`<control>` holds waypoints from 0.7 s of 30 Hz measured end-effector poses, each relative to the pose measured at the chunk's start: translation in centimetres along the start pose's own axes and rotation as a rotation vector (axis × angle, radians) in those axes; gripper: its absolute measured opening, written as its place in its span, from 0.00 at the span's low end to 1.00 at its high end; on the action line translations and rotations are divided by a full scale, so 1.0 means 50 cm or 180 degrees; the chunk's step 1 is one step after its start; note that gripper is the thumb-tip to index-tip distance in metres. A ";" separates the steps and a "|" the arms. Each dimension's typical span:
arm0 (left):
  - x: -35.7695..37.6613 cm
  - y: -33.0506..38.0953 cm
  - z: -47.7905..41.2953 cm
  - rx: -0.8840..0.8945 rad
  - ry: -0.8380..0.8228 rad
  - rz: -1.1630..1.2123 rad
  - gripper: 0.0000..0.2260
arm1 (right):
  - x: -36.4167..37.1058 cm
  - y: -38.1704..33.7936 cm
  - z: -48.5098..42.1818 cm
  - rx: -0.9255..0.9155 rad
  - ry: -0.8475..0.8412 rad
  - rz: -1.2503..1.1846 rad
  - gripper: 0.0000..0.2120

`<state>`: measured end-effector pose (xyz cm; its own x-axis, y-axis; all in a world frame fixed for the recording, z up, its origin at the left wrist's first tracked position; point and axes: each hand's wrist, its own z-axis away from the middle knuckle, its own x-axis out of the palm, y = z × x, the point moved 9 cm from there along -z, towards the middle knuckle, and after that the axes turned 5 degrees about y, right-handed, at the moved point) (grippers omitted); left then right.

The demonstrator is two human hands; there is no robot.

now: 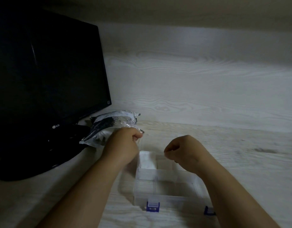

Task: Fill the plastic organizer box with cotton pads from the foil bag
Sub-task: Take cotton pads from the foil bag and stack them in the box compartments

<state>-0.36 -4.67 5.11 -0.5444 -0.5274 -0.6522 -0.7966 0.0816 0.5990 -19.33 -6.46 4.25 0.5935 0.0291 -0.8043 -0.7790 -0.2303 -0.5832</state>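
Much is dim here, and the clear plastic organizer box (pixel 165 183) is hard to trace — its walls and dividers show only as faint lines, and its near right corner is covered by the right forearm. Two blue latches are seen on its front edge, the left latch (pixel 152 206) whole, the right latch (pixel 209 211) partly hidden by the arm. White cotton pads (pixel 147 160) are seen in one compartment, the far left one; their number cannot be counted. One foil bag (pixel 109 127) lies on the pale wood-grain tabletop (pixel 240 162) just left of the box, against the foot of a dark monitor (pixel 48 76), and its opening is gripped by the left hand (pixel 124 143), whose fingers are closed on the crinkled edge. The right hand (pixel 184 150) is held above the box's far side with fingers curled inward; whether anything is pinched in it cannot be told.
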 end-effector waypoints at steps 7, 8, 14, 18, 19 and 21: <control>-0.016 -0.061 -0.011 -0.0199 -0.0127 -0.0501 0.12 | -0.001 -0.017 0.003 -0.0253 0.0118 0.0067 0.06; -0.015 -0.066 -0.013 -0.0193 -0.0182 -0.0542 0.11 | -0.001 -0.019 0.003 -0.0273 0.0129 0.0067 0.06; 0.006 -0.063 -0.009 -0.0085 -0.0495 -0.0794 0.18 | 0.001 -0.023 0.003 -0.0385 0.0166 0.0127 0.07; 0.004 -0.057 -0.009 -0.0050 -0.0347 -0.0805 0.12 | 0.003 -0.024 0.003 -0.0395 0.0165 0.0094 0.06; 0.004 -0.058 -0.009 -0.0054 -0.0329 -0.0848 0.12 | 0.003 -0.025 0.003 -0.0402 0.0165 0.0093 0.06; 0.009 -0.065 -0.008 -0.0094 -0.0355 -0.0894 0.11 | 0.003 -0.025 0.003 -0.0412 0.0167 0.0083 0.06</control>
<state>2.08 -5.49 3.06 -0.3307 -0.4297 -0.8403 -0.9130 -0.0798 0.4001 -18.30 -6.03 4.85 0.5858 -0.0287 -0.8100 -0.7637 -0.3540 -0.5398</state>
